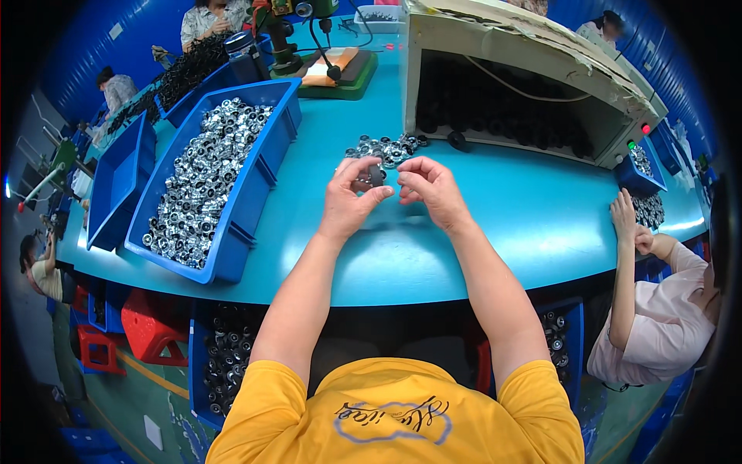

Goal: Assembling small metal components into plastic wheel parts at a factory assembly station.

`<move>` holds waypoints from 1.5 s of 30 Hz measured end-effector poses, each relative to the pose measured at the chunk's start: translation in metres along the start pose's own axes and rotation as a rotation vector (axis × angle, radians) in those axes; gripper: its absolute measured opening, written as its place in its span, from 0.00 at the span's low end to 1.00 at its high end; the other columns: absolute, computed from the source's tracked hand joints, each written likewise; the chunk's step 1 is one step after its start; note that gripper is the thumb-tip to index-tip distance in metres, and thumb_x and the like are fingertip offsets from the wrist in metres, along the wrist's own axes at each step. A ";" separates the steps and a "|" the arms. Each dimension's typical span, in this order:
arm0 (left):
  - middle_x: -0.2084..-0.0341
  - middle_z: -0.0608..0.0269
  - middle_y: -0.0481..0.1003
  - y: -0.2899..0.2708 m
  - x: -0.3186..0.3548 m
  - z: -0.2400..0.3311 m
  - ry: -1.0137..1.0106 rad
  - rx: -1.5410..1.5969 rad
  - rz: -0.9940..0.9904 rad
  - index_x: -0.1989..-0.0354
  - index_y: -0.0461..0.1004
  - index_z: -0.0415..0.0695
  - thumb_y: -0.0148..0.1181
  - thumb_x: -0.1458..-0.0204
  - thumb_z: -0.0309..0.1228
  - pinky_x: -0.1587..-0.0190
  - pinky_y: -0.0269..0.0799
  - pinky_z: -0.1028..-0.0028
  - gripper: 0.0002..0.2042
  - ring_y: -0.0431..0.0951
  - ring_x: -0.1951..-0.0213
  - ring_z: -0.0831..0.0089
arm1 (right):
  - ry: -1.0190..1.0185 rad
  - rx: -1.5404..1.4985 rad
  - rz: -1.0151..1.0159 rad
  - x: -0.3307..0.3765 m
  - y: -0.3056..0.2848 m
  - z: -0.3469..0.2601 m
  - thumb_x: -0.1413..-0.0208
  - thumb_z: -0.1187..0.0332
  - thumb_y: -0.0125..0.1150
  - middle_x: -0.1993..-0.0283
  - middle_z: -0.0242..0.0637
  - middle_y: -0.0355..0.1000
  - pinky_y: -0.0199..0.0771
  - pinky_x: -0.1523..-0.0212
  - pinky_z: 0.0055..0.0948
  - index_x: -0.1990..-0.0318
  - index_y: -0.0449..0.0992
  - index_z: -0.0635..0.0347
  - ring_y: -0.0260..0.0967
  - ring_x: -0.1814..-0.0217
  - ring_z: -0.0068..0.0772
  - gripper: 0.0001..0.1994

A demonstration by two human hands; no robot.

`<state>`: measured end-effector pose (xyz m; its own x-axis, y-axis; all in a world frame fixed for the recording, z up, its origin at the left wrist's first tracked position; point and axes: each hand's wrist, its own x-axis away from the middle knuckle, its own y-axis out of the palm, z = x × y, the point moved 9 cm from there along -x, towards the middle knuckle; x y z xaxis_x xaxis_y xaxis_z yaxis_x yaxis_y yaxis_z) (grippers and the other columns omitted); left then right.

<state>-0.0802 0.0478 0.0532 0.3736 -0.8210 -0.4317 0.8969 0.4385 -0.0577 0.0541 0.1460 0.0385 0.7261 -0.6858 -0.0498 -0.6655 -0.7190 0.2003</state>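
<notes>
Above the turquoise table [363, 263], my left hand [344, 199] pinches a small black wheel [376, 175] between thumb and fingers, held on edge. My right hand [435, 193] is close beside it on the right, apart from the wheel. Its thumb and fingertips are pressed together, and whatever they hold, if anything, is too small to tell. Just beyond both hands lies a loose pile of small silver-and-black metal round parts [386, 148]. Part of that pile is covered by my fingers.
A blue bin [255, 182] full of shiny metal parts stands left, beside another blue bin [116, 189]. An open-fronted pale box [410, 85] with dark wheels inside stands at the right back. Behind is a drill press [282, 46]. A co-worker's hand [623, 216] is at far right.
</notes>
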 end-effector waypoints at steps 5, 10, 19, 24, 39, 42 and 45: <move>0.62 0.62 0.71 0.008 0.004 0.026 0.220 -0.420 0.034 0.51 0.80 0.45 0.81 0.62 0.25 0.61 0.76 0.72 0.25 0.76 0.62 0.71 | 0.028 -0.037 -0.104 0.002 0.013 0.009 0.42 0.71 0.70 0.59 0.34 0.78 0.81 0.59 0.24 0.53 0.77 0.63 0.77 0.61 0.22 0.12; 0.61 0.63 0.70 0.016 0.004 0.024 0.175 -0.375 -0.011 0.44 0.78 0.46 0.82 0.62 0.26 0.63 0.76 0.72 0.32 0.76 0.59 0.72 | 0.044 -0.029 -0.046 -0.005 0.000 0.021 0.43 0.74 0.69 0.57 0.36 0.77 0.82 0.56 0.25 0.53 0.76 0.64 0.77 0.58 0.23 0.13; 0.57 0.65 0.78 0.023 0.005 -0.004 0.006 -0.214 -0.174 0.32 0.70 0.45 0.63 0.39 0.23 0.64 0.76 0.78 0.25 0.78 0.61 0.79 | 0.022 -0.010 0.052 -0.007 -0.006 0.023 0.43 0.77 0.67 0.58 0.37 0.77 0.84 0.54 0.27 0.53 0.75 0.65 0.78 0.58 0.25 0.11; 0.59 0.67 0.77 0.008 0.005 -0.002 -0.015 -0.148 -0.044 0.37 0.73 0.44 0.60 0.38 0.21 0.64 0.74 0.79 0.20 0.76 0.63 0.82 | 0.040 -0.021 0.057 -0.005 0.001 0.019 0.43 0.75 0.68 0.62 0.34 0.78 0.82 0.61 0.25 0.55 0.78 0.65 0.77 0.61 0.23 0.10; 0.55 0.45 0.76 -0.145 0.048 0.000 -0.328 -1.355 0.249 0.55 0.78 0.40 0.51 0.35 0.32 0.54 0.77 0.49 0.11 0.81 0.57 0.40 | -0.065 1.031 0.694 -0.038 -0.148 -0.033 0.52 0.68 0.69 0.53 0.38 0.75 0.78 0.49 0.42 0.53 0.81 0.51 0.76 0.50 0.42 0.15; 0.58 0.49 0.76 -0.136 0.053 0.026 -0.211 -1.383 0.404 0.55 0.79 0.43 0.55 0.36 0.32 0.58 0.79 0.52 0.09 0.81 0.60 0.45 | -0.044 1.134 0.721 -0.044 -0.148 -0.035 0.52 0.66 0.70 0.50 0.40 0.74 0.78 0.47 0.44 0.51 0.80 0.48 0.76 0.47 0.46 0.18; 0.61 0.53 0.75 -0.100 0.042 0.057 0.047 -1.283 0.407 0.55 0.80 0.46 0.59 0.38 0.31 0.61 0.79 0.55 0.07 0.81 0.63 0.49 | -0.137 1.127 0.746 -0.049 -0.157 -0.031 0.49 0.66 0.69 0.49 0.42 0.74 0.77 0.47 0.48 0.52 0.80 0.47 0.75 0.45 0.50 0.16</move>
<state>-0.1403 -0.0515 0.0923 0.5269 -0.5494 -0.6485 -0.1380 0.6975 -0.7031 0.1281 0.2959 0.0399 0.1546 -0.9070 -0.3917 -0.7160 0.1704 -0.6770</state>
